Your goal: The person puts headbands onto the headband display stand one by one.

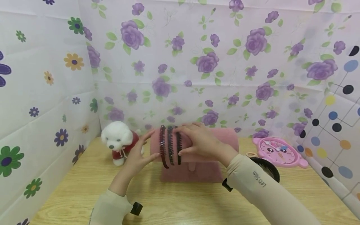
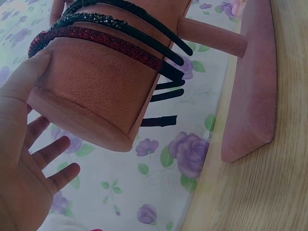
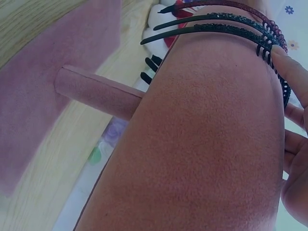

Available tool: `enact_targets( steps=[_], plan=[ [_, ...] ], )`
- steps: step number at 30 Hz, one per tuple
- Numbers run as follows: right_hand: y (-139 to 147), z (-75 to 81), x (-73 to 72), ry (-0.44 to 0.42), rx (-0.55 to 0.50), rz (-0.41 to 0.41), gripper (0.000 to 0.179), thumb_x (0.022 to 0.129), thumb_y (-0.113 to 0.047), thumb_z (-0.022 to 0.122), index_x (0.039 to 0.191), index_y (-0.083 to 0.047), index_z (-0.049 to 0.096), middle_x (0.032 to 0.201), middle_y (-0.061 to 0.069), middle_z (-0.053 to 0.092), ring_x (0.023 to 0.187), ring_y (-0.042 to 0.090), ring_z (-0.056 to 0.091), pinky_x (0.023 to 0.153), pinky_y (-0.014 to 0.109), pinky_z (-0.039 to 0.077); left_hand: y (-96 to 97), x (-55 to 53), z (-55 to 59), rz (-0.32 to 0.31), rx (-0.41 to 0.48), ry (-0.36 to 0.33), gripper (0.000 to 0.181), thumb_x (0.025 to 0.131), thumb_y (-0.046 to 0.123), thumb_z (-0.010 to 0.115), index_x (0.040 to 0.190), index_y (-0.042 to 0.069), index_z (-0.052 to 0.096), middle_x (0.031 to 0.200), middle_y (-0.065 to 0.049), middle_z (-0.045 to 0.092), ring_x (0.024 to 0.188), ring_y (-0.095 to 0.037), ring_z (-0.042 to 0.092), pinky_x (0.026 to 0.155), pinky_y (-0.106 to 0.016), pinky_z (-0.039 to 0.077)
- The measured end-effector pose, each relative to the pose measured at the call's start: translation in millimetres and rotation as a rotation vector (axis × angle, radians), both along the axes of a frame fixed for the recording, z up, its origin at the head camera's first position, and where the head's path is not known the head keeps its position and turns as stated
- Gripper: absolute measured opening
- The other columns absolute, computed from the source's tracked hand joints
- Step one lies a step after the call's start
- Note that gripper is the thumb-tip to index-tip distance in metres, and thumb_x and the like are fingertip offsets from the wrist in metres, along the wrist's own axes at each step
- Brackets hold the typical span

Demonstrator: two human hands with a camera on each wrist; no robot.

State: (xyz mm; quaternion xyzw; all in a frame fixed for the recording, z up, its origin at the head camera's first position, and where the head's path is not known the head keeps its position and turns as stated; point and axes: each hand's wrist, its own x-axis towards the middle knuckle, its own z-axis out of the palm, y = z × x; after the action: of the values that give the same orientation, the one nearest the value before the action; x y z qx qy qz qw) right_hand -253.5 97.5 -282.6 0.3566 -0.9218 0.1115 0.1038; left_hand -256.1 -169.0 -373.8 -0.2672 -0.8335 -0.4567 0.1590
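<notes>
A pink velvety headband stand [image 1: 225, 139] has a horizontal roll on a short post. Three toothed headbands sit around the roll's left part: dark red glittery [image 1: 162, 145], dark glittery [image 1: 170, 147] and black with dark sparkle [image 1: 179, 147]. My right hand [image 1: 205, 142] holds the black one, thumb on its front and fingers near the top; the right wrist view shows the thumb [image 3: 288, 67] against its teeth. My left hand [image 1: 137, 157] is at the roll's left end with fingers spread. Its thumb [image 2: 29, 74] touches the roll beside the red headband [image 2: 96, 45].
A white plush dog [image 1: 116, 137] in red sits behind my left hand. To the right lie a black round item with a toothed rim [image 1: 268, 168], partly behind my right sleeve, and a pink clock [image 1: 281, 151]. Patterned cloth [image 1: 180, 62] walls enclose the wooden table [image 1: 180, 203].
</notes>
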Motion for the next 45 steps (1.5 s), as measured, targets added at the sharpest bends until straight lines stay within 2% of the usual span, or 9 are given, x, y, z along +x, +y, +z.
enact_targets(
  steps=[6,16,22,33,36,39,42,45],
  plan=[
    [-2.0,-2.4,-0.3,0.024,-0.009,0.008,0.072,0.078,-0.052,0.074,0.139,-0.025,0.048,0.144,-0.004,0.050,0.137,0.016,0.042,0.121,0.048,0.022,0.6,0.9,0.7,-0.003,0.002,0.002,0.079,0.085,0.020,0.073,0.150,0.027,0.030,0.159,-0.004,0.027,0.141,-0.037,0.032,0.112,-0.062,0.030],
    [-4.5,-3.3,3.9,0.005,-0.006,-0.010,0.073,0.080,-0.051,0.073,0.142,-0.027,0.045,0.147,-0.005,0.048,0.141,0.015,0.037,0.123,0.046,0.016,0.6,1.5,0.3,-0.005,0.008,-0.006,0.079,0.085,0.020,0.073,0.151,0.028,0.029,0.159,-0.004,0.026,0.141,-0.037,0.032,0.112,-0.063,0.030],
    [-3.8,-3.2,6.2,0.006,-0.024,0.015,0.078,0.079,-0.049,0.075,0.145,-0.026,0.041,0.149,-0.005,0.045,0.141,0.018,0.036,0.122,0.048,0.016,0.5,1.6,1.4,0.001,0.006,-0.014,0.079,0.085,0.021,0.073,0.151,0.028,0.029,0.159,-0.004,0.027,0.140,-0.039,0.033,0.109,-0.066,0.030],
    [6.3,8.9,10.0,-0.013,-0.089,0.044,0.075,0.081,-0.044,0.073,0.146,-0.024,0.041,0.148,-0.005,0.046,0.140,0.015,0.037,0.123,0.044,0.016,1.9,2.4,1.8,-0.009,0.015,0.002,0.080,0.084,0.018,0.074,0.151,0.027,0.029,0.159,-0.005,0.027,0.140,-0.037,0.033,0.111,-0.063,0.030],
    [10.0,13.5,13.7,-0.034,-0.111,0.039,0.072,0.082,-0.042,0.074,0.144,-0.023,0.043,0.147,-0.005,0.046,0.138,0.015,0.038,0.122,0.045,0.018,1.7,2.6,1.8,-0.008,0.013,-0.003,0.080,0.085,0.018,0.073,0.151,0.027,0.029,0.159,-0.006,0.026,0.140,-0.037,0.033,0.110,-0.065,0.031],
    [13.8,18.5,17.8,-0.038,-0.128,0.019,0.068,0.081,-0.039,0.075,0.141,-0.024,0.047,0.144,-0.006,0.049,0.134,0.016,0.041,0.119,0.045,0.026,1.6,2.3,1.7,-0.010,0.015,-0.002,0.080,0.085,0.018,0.073,0.151,0.027,0.029,0.159,-0.007,0.026,0.140,-0.038,0.033,0.110,-0.064,0.030],
    [17.2,22.3,20.5,-0.012,-0.118,0.008,0.066,0.080,-0.038,0.076,0.139,-0.025,0.049,0.142,-0.005,0.051,0.132,0.018,0.043,0.116,0.045,0.031,1.3,1.7,1.2,-0.010,0.016,-0.002,0.080,0.085,0.018,0.073,0.151,0.028,0.029,0.159,-0.005,0.026,0.140,-0.038,0.033,0.110,-0.065,0.030],
    [20.9,23.2,22.4,0.024,-0.095,0.009,0.064,0.081,-0.037,0.076,0.138,-0.023,0.050,0.141,-0.003,0.052,0.133,0.020,0.044,0.117,0.045,0.031,1.1,1.4,0.6,-0.008,0.016,-0.005,0.079,0.085,0.019,0.073,0.150,0.029,0.029,0.160,-0.003,0.026,0.140,-0.037,0.034,0.109,-0.066,0.030]
  ],
)
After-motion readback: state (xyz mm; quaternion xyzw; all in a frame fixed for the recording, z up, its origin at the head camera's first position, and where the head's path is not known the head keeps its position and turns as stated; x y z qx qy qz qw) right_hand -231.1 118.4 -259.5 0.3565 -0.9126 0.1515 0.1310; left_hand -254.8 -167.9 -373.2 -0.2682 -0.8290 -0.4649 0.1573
